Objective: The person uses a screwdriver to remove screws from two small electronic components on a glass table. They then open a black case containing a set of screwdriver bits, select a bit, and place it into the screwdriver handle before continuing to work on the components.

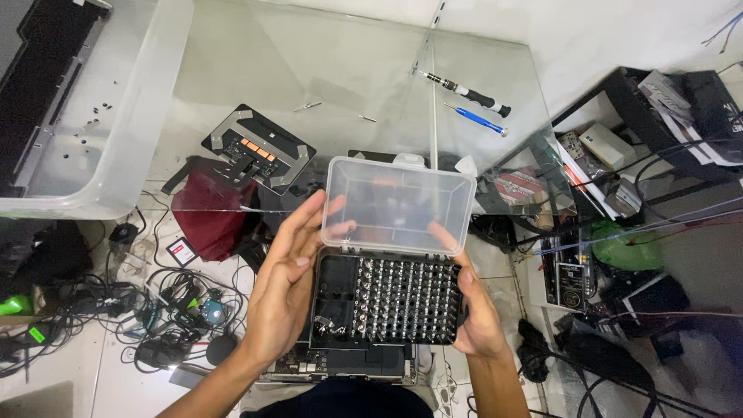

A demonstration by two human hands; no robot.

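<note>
A screwdriver bit case [387, 300] with a black tray full of several metal bits is held up between both hands. Its clear plastic lid [398, 203] stands open, hinged upward at the far side. My left hand [288, 282] cups the case's left side, fingers reaching up to the lid's left edge. My right hand [476, 310] grips the right side, with fingers behind the lid. Beneath the case lies an opened laptop base [340, 364] showing its internals.
A glass table [348, 70] carries a black-handled screwdriver [468, 94], a blue screwdriver [476, 119], a trackpad part [259, 149] and small screws. A clear plastic bin [85, 101] sits at left. Tangled cables [162, 310] and electronics clutter the floor on both sides.
</note>
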